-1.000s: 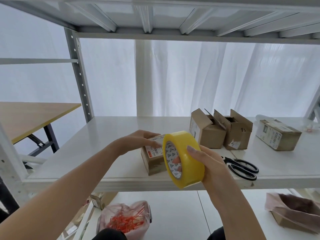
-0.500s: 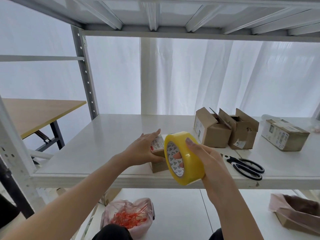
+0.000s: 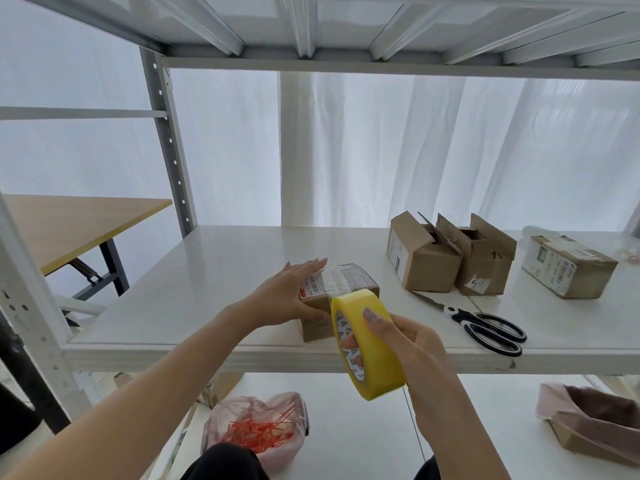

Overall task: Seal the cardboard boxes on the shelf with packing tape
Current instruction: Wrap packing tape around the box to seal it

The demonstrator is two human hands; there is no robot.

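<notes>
Fingers (image 3: 311, 264) of left hand (image 3: 287, 296) straight, flat against small box (image 3: 349, 277) near front edge of shelf (image 3: 225, 265); right hand (image 3: 415, 348) curled round yellow tape roll (image 3: 375, 372), strip stretched onto box top.

My left hand (image 3: 284, 296) presses flat on the box (image 3: 341, 292); my right hand (image 3: 412, 344) grips the tape roll (image 3: 372, 344), tape stretched onto the box.

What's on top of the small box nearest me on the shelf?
A printed label and a stretch of clear tape running to the yellow tape roll in the right hand. The left hand rests along the box top's left edge, hiding that part.
</notes>
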